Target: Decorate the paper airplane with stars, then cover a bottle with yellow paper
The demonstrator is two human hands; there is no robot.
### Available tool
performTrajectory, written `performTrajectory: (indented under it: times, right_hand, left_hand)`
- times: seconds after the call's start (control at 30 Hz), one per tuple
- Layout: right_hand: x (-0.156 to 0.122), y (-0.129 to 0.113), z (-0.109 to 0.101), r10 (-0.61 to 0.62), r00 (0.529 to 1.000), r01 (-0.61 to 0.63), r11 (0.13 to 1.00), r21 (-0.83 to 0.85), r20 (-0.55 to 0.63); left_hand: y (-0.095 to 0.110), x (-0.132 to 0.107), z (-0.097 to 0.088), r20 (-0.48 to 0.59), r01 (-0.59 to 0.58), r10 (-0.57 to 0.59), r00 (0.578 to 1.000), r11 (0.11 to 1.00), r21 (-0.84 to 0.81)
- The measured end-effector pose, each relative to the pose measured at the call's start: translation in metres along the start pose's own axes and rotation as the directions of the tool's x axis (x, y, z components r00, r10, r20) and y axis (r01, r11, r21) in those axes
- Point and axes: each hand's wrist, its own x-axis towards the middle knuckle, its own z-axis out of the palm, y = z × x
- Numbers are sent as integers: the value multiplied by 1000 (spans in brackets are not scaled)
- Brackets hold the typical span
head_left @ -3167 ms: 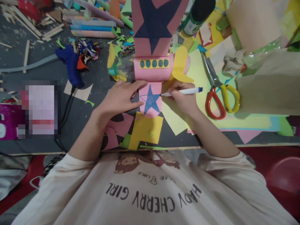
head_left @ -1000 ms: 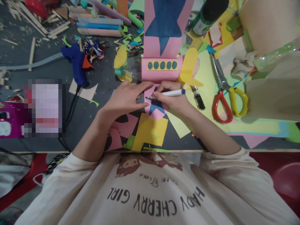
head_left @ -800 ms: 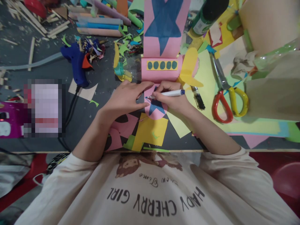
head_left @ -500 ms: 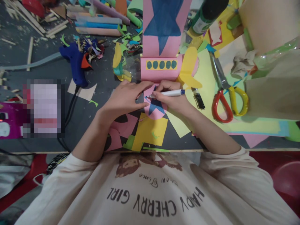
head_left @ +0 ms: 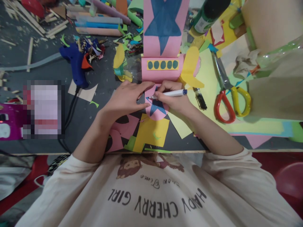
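A pink paper model (head_left: 162, 72) with a strip of dark ovals and a large blue star lies in front of me on the dark table (head_left: 101, 75). Its near rounded end bears a small blue star (head_left: 156, 108). My right hand (head_left: 174, 99) is closed on a white marker with a blue end (head_left: 172, 93); the tip rests on the star's left point. My left hand (head_left: 124, 97) lies with fingers stretched flat on the pink paper beside the star, holding it down.
Red-and-yellow scissors (head_left: 224, 94) lie to the right on light paper. A blue glue gun (head_left: 75, 63) with its cable sits at the left among scraps. A marker cap (head_left: 200, 101), a green bottle (head_left: 208, 14), rolled papers (head_left: 99, 26) and a yellow paper square (head_left: 151, 130) surround the work.
The small star has been filled in darker since the oldest frame, and the marker tip moved from its right side to its left point. Over the last second my hands barely shift.
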Motion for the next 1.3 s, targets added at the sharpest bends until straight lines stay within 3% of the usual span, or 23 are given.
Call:
performTrajectory:
  times: [0.53,0.73,0.9,1.3]
  right_hand:
    - [1,1,-1,-27,1000,27,1000,-6,-5]
    - [-1,0,-1,26,999,-25,1000,-7,35]
    - [1,2,0,-15,1000,16,999,35,-27]
    - [-1,-3,-1,10,1000,-10,1000,-5,-5]
  left_hand:
    - [0,-1,-1,-6,-10,10,1000,1000,-10]
    - [0,0,0,-10,-12,12,1000,1000,3]
    - [0,0,-1,0,-2,2,1000,1000,-10]
    - [1,-1,-2,3,0,0,1000,1000,-8]
